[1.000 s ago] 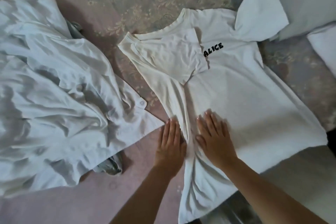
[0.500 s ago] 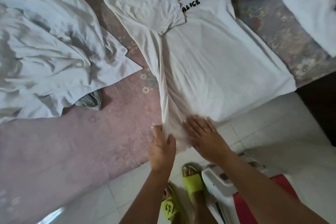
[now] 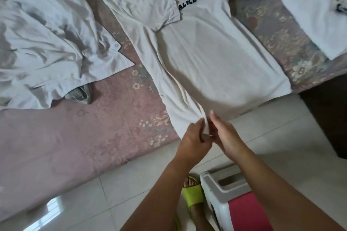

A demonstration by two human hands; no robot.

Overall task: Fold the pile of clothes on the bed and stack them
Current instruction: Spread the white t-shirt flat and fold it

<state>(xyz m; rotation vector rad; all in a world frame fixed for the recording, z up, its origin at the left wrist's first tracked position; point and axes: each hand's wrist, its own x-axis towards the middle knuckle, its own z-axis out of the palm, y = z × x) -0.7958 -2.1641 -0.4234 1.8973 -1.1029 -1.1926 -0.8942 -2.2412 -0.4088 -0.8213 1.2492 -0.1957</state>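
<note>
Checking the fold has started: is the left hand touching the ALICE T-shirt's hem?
Touching. The head view shows the left hand pinching the T-shirt at its bottom hem.

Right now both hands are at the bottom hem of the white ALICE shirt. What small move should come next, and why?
Probably fold the right side inward. The T-shirt has only its left side and sleeve folded over; the right edge lies flat on the bed. The left hand pinches the hem, and the right hand is beside it.
</note>
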